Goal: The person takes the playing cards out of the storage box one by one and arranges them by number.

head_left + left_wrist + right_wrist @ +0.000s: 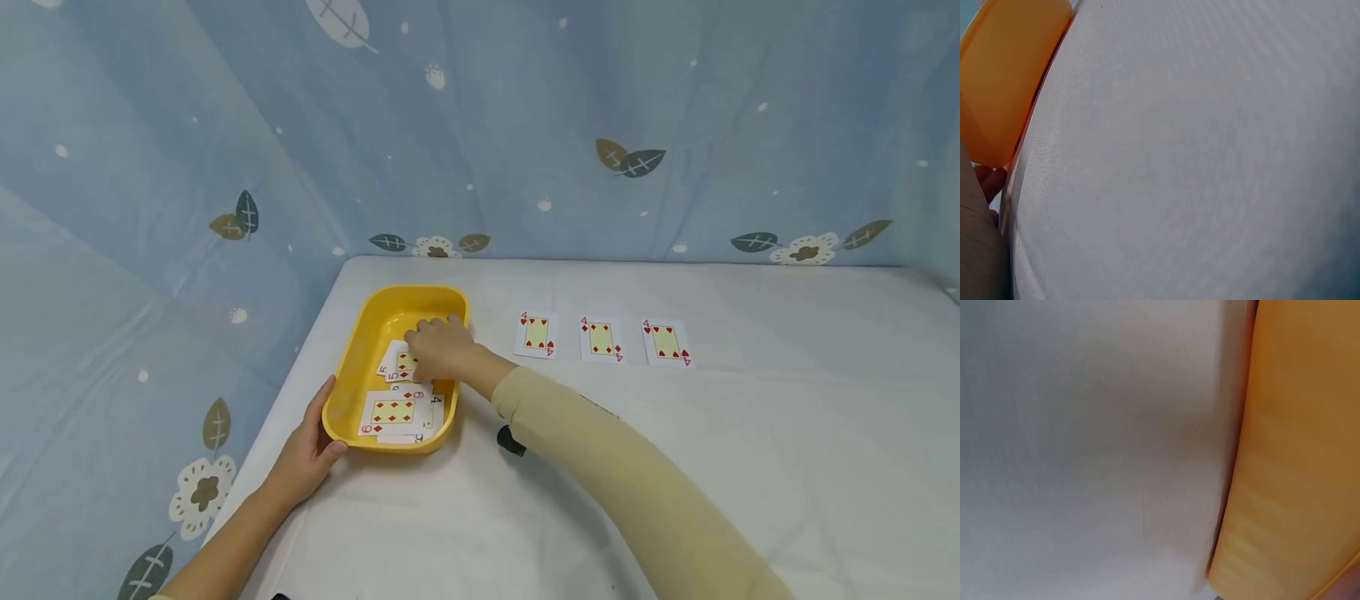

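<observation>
A yellow plastic tub [352, 358] stands on the white table with several playing cards inside. My left hand [300, 462] holds its near left corner, fingers along the outer wall and thumb at the near rim. My right hand [441, 348] reaches over the right rim into the tub, fingers bent down by a five of diamonds [405, 362]. The fingertips are hidden, so I cannot tell whether they pinch a card. Nearer me in the tub, a six of diamonds [392, 412] overlaps other cards. The right wrist view shows mostly the tub's outer wall [1297, 456].
Right of the tub, three face-up cards lie in a row: a four of hearts [536, 334], a four of diamonds [600, 339] and another red four [665, 342]. A small black object [511, 441] lies beside my right sleeve. Blue patterned cloth [525, 125] hangs behind the table.
</observation>
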A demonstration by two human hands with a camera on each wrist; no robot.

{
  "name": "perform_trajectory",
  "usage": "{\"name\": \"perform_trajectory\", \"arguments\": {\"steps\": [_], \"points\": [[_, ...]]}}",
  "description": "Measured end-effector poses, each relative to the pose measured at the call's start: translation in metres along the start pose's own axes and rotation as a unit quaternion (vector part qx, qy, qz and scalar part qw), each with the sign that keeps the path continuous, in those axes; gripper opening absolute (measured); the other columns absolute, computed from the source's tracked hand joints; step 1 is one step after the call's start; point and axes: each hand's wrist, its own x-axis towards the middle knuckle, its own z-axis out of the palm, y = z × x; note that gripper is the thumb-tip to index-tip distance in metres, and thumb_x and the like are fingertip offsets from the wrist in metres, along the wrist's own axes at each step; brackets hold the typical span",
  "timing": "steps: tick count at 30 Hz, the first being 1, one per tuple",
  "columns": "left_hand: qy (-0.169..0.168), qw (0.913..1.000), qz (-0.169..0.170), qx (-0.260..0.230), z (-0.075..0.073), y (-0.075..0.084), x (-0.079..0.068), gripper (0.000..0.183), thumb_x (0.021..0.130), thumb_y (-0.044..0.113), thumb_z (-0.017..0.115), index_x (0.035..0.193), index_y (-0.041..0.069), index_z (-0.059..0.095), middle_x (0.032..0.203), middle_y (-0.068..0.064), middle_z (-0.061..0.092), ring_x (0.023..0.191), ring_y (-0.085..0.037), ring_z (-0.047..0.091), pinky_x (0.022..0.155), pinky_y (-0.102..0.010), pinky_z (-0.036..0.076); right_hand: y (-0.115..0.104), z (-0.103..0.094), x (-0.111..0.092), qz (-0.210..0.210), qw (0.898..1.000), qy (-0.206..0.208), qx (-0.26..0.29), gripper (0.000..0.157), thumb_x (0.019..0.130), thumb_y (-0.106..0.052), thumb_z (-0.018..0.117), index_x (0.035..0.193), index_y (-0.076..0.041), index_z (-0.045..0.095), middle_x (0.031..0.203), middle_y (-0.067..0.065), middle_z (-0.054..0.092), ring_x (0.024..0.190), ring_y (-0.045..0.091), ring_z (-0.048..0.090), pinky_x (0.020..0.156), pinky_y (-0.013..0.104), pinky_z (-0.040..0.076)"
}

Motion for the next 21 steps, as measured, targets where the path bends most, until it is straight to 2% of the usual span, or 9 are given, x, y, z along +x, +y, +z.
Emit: {"name": "perform_trajectory", "arguments": {"steps": [5,12,17,21], "points": [[0.004,0.9999,0.008,-0.009,0.0004,0.0014,-0.0001,0.079,0.092,0.031,0.061,0.153,0.015,0.012,0.153,-0.022,0.023,0.129,0.011,0.030,0.096,-0.004,0.030,-0.0002,-0.0001,0.0003,0.004,1.000,-0.011,-0.023,0.061,0.083,-0.053,0.066,0.132,-0.019,0.051,0.122,0.001,0.053,0.110,0.020,0.046,0.105,0.045,0.031],[0.000,0.9996,0.007,-0.026,-0.0015,0.0021,-0.0013,0.080,0.092,0.024,0.062,0.153,0.013,0.012,0.153,-0.023,0.021,0.127,0.011,0.032,0.095,-0.004,0.032,-0.0017,-0.0007,0.0028,0.009,0.999,-0.026,-0.042,0.058,0.081,-0.056,0.065,0.122,-0.015,0.058,0.111,0.001,0.055,0.101,0.019,0.044,0.099,0.039,0.035],[-0.001,0.9995,0.004,-0.030,-0.0001,0.0016,-0.0003,0.080,0.091,0.023,0.062,0.153,0.014,0.011,0.153,-0.021,0.022,0.126,0.010,0.033,0.095,-0.005,0.032,0.0005,0.0004,0.0042,0.026,0.999,-0.025,-0.013,0.068,0.078,-0.056,0.069,0.125,-0.012,0.051,0.108,0.002,0.054,0.097,0.018,0.047,0.095,0.035,0.039],[0.002,0.9998,0.000,-0.022,-0.0001,0.0027,-0.0006,0.081,0.091,0.023,0.063,0.153,0.015,0.011,0.154,-0.021,0.021,0.127,0.011,0.031,0.096,-0.004,0.030,0.0016,-0.0001,0.0042,0.031,0.999,-0.010,0.018,0.068,0.072,-0.056,0.074,0.120,-0.013,0.051,0.101,0.000,0.054,0.092,0.017,0.048,0.087,0.031,0.042]]}}
